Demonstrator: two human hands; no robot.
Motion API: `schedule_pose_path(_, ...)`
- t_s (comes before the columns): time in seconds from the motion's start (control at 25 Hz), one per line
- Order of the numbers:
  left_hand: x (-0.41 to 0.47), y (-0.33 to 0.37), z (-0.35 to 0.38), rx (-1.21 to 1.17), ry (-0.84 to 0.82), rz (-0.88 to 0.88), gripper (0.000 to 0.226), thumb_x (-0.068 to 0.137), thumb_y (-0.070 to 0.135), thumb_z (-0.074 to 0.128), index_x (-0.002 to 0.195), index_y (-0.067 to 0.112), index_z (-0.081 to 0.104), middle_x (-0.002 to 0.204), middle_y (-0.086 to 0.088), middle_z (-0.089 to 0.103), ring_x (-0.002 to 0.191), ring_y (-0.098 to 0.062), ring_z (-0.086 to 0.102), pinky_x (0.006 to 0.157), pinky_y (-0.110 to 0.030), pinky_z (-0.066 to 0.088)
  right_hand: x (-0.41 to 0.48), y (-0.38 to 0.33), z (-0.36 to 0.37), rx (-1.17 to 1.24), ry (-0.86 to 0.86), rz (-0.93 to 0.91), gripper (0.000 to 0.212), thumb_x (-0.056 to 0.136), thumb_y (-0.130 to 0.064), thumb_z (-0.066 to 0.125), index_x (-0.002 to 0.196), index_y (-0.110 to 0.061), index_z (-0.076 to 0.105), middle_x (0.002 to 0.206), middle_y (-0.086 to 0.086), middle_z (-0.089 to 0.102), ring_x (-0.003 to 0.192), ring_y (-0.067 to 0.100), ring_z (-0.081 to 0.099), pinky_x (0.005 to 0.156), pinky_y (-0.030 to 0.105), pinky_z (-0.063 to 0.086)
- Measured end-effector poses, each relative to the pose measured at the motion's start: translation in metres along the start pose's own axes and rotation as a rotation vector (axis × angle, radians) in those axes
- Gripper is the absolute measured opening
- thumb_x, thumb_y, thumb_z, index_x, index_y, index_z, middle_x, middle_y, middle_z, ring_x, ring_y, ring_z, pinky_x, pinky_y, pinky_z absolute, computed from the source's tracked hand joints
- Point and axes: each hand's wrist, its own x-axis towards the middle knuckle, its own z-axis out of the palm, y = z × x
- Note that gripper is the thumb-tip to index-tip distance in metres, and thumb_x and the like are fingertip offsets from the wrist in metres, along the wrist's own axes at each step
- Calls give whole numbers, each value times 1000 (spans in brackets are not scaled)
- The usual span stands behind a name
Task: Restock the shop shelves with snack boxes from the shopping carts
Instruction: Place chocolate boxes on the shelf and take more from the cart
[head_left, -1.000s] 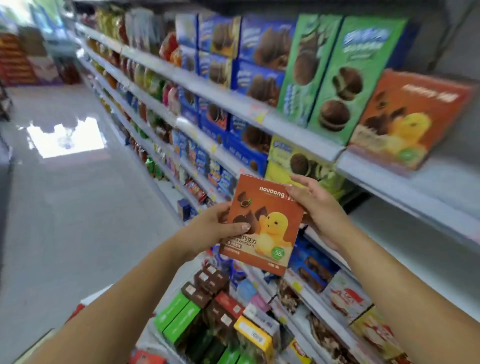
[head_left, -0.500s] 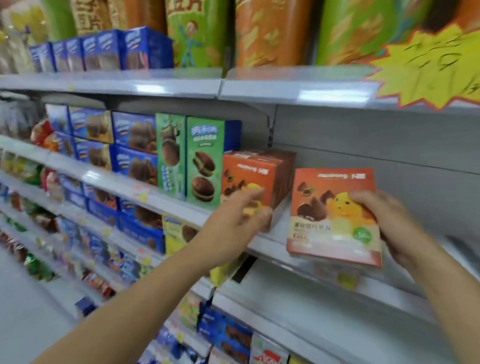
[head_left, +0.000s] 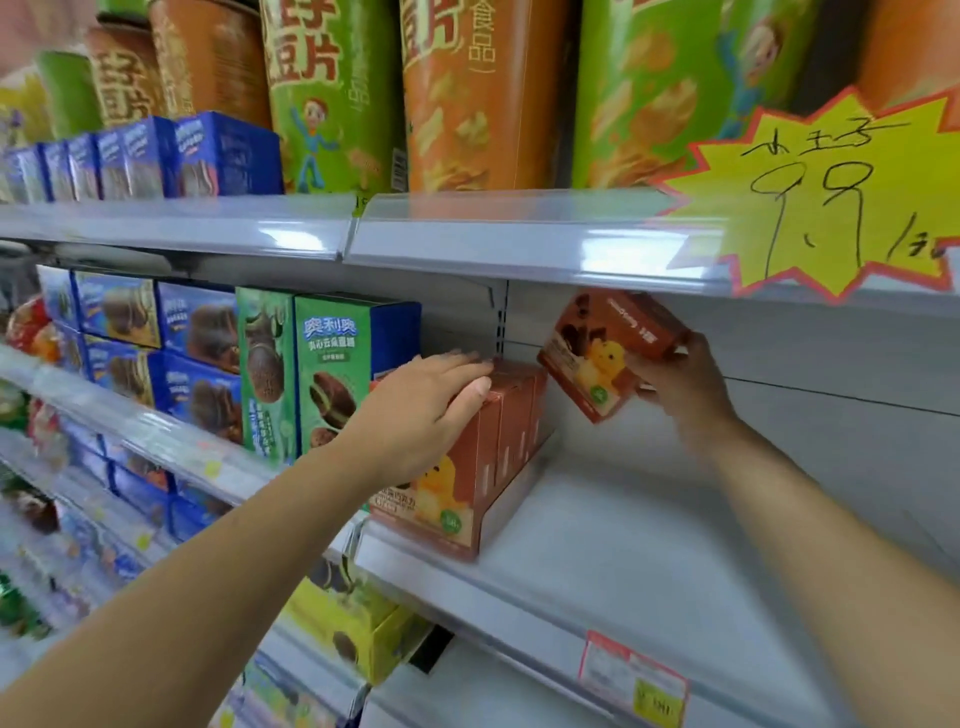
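Observation:
My right hand (head_left: 680, 379) grips an orange snack box (head_left: 605, 353) with a yellow duck on it, tilted and lifted just under the upper shelf rail. My left hand (head_left: 426, 410) lies over the top of a row of the same orange duck boxes (head_left: 478, 467) standing on the white middle shelf (head_left: 597, 561); fingers reach along the tops and the thumb presses the front box. The held box hangs above and to the right of that row, apart from it.
Green boxes (head_left: 332, 364) and blue boxes (head_left: 197, 332) stand left of the row. Tall green and orange snack tubes (head_left: 467, 93) fill the upper shelf, with a yellow star price sign (head_left: 831, 197) on its rail. Lower shelves hold a yellow box (head_left: 353, 629).
The right hand has carried the box from the shelf front up and back into the shelf, tilting it. The left hand has slid from the front box's face onto the row's top.

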Motion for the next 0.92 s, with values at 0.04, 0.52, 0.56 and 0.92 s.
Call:
schedule_pose_path(0.04,2,0,0,18,-12,-1,49,105,44,23,146,30,44,152,10,42,143,-9,32,118,-30,19,9,3,11,31,-38,26,49,84,-3,70,122,-12,42,118,9,58,98,24,64,67,30,54)
schedule_pose_path(0.52,1,-1,-3,50,-77,-31,50,105,44,18,144,31,46,148,11,48,138,-6,37,110,-21,17,32,37,69,-273,-552,303,49,97,-57,40,113,-14,59,101,18,67,96,36,67,92,47,54)
schedule_pose_path(0.56,0,-2,-4,38,-73,-33,50,104,44,18,145,31,44,150,11,46,141,-6,34,114,-23,13,32,37,67,-250,-534,317,54,96,-61,35,106,-15,61,101,17,68,97,35,66,94,46,52)
schedule_pose_path(0.92,-64,-24,-24,-121,96,-18,57,98,53,26,148,31,40,153,15,38,139,7,24,114,-20,18,-32,-12,47,-254,-217,-149,43,83,-65,31,107,-44,59,128,-7,59,122,12,53,108,43,41)
